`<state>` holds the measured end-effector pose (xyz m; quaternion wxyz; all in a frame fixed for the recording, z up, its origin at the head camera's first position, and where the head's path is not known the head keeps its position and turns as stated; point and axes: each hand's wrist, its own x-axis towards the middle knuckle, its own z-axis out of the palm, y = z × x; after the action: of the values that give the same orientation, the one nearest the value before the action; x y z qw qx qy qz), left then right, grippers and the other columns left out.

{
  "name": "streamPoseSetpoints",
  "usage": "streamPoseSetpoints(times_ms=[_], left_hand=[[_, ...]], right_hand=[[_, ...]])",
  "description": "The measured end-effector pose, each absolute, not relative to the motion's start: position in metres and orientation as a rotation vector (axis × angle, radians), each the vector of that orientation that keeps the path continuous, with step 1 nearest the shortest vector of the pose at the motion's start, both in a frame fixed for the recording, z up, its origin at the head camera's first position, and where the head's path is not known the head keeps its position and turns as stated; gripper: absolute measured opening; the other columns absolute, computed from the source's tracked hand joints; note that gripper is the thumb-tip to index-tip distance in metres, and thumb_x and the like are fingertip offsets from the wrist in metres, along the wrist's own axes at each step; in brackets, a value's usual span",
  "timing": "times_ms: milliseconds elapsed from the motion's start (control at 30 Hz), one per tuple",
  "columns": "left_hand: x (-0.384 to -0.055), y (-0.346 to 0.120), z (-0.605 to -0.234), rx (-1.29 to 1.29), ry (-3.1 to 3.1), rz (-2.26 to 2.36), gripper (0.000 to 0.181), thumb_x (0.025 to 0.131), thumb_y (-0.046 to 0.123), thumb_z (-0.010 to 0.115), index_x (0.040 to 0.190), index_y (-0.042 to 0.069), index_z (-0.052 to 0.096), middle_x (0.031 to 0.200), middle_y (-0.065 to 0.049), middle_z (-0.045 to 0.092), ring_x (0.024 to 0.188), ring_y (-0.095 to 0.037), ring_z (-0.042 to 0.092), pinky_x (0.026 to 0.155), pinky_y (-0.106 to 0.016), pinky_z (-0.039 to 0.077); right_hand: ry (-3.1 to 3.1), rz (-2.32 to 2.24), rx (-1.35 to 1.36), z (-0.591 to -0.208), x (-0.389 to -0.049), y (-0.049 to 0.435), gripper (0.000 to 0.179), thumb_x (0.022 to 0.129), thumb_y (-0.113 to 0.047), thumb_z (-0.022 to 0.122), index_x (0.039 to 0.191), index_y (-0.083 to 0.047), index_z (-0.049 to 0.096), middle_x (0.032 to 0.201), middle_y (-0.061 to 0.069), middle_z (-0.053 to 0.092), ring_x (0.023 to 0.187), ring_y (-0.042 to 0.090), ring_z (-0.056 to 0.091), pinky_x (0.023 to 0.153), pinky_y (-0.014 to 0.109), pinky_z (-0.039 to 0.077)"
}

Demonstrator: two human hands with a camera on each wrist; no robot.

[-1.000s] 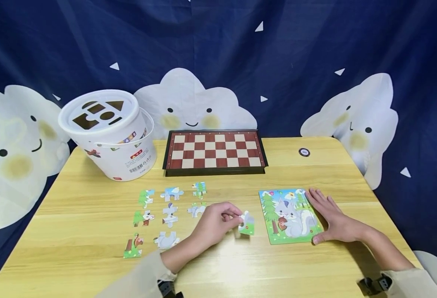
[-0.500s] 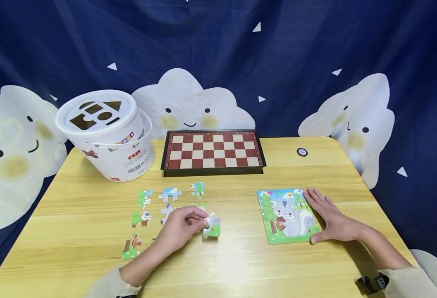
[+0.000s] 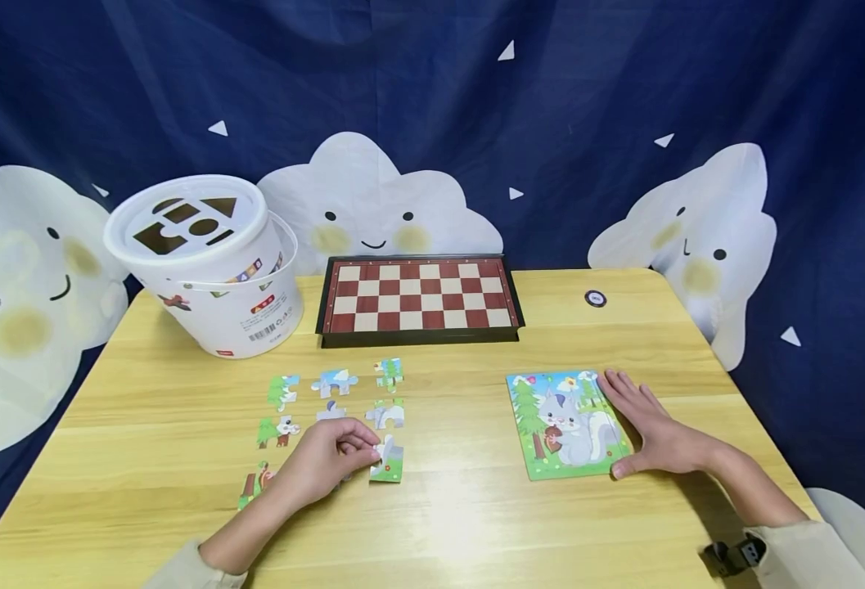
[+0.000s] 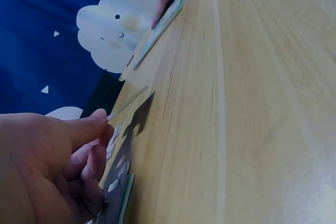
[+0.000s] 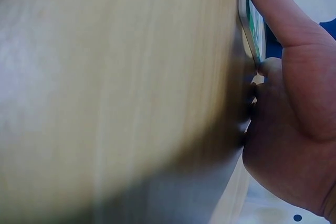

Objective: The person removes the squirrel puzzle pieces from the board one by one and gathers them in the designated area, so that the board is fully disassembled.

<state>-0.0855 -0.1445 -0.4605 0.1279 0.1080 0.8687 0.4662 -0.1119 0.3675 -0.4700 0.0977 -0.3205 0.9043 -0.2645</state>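
Note:
My left hand pinches a jigsaw puzzle piece showing grey fur and green grass with a red flower. In the left wrist view that puzzle piece appears edge-on between thumb and fingers, raised over its shadow on the table. Just behind it lies a white and green puzzle piece. Other loose pieces spread out in spaced rows, some hidden by the left hand. My right hand rests with outstretched fingers along the right side of a squirrel picture board, its thumb at the lower corner.
A white bucket with a shape-cutout lid stands at the back left. Beside it is a red and white chessboard in a black frame. A small dark round disc lies at the back right of the wooden table.
My left hand has carried the puzzle piece leftward from beside the picture board to the right-hand column of loose pieces, lower over the table. The right hand has stayed at the board.

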Motion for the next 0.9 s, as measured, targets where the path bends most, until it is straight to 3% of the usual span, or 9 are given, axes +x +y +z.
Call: streamPoseSetpoints(times_ms=[567, 900], left_hand=[[-0.0894, -0.1405, -0.4588, 0.439, 2.687, 1.104, 0.016, 0.084, 0.015, 0.084, 0.085, 0.023, 0.070, 0.076, 0.017, 0.064, 0.059, -0.005, 0.046, 0.054, -0.025, 0.042], [-0.0900, -0.1466, -0.4504, 0.406, 2.701, 1.131, 0.013, 0.086, 0.015, 0.083, 0.089, 0.020, 0.072, 0.078, 0.013, 0.062, 0.059, -0.007, 0.046, 0.054, -0.024, 0.042]], right_hand=[[2.686, -0.777, -0.956, -0.4691, -0.1127, 0.3673, 0.126, 0.072, -0.040, 0.090, 0.159, 0.006, 0.012, 0.159, 0.041, 0.009, 0.151, 0.003, -0.014, 0.112, 0.012, -0.015], [2.681, -0.782, -0.952, -0.4705, -0.1124, 0.3682, 0.126, 0.072, -0.041, 0.090, 0.160, 0.004, 0.011, 0.161, 0.039, 0.008, 0.151, 0.003, -0.015, 0.112, 0.012, -0.016]])
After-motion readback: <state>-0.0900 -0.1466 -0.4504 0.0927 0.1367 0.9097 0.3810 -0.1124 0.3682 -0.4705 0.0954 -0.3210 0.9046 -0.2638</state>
